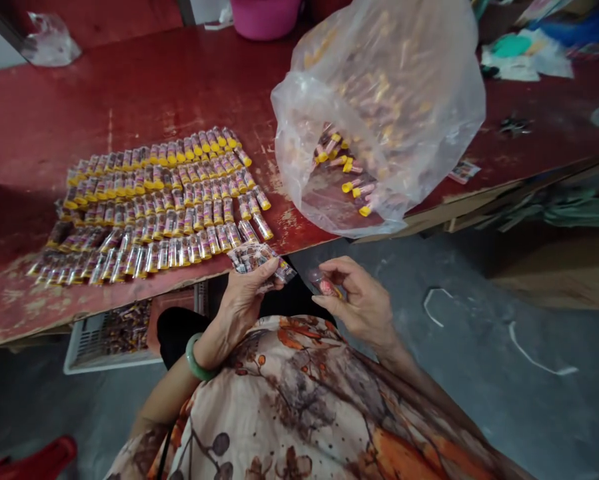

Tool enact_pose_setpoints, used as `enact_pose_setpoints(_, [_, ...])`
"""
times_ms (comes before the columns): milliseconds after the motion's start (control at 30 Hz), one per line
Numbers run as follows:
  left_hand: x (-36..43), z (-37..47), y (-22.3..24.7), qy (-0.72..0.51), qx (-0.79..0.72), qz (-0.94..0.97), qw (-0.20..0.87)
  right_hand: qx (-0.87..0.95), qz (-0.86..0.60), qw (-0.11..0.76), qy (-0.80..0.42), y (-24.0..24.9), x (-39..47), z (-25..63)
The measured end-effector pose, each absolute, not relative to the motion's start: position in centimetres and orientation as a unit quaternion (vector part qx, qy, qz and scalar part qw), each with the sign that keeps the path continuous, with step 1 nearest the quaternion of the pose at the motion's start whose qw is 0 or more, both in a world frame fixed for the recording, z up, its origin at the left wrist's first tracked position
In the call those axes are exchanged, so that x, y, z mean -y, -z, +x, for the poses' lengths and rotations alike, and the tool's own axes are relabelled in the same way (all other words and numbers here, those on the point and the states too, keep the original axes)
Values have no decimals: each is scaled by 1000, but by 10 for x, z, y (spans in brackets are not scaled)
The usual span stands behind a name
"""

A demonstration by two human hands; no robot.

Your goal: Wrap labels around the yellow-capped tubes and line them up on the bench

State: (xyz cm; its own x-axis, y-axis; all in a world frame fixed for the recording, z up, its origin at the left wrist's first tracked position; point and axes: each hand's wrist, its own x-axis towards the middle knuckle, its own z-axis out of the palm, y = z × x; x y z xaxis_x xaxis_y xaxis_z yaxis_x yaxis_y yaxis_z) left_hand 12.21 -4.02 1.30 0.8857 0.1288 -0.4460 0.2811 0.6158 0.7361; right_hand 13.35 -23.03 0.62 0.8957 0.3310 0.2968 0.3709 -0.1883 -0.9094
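My left hand [246, 290], with a green bangle at its wrist, is closed on a stack of small printed packets [259, 259] by the table's front edge. To its right, my right hand [356, 297] pinches a small clear tube [328, 285] with something red inside and a bit of yellow. Several rows of small tubes with yellow ends [159, 207] lie on the red table [144, 87] at the left. A large clear plastic bag [414, 113] lies open toward me, with more yellow-ended tubes [358, 187] in its mouth.
Below the table at the left stands a white crate [82, 337] with many small items. A pink tub [265, 17] is at the back. Dark scissors-like metal [515, 127] and crumpled wrappings [514, 57] lie at the right. White strips [539, 360] are on the grey floor.
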Motion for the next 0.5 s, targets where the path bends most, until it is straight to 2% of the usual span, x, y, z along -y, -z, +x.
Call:
enact_pose_setpoints(200, [40,122,-12,51,-236,409,880,281,-757,585,66,-9,220,135])
enact_pose_setpoints(500, [41,124,-10,53,-251,395,882,332,-770,521,160,-8,209,140])
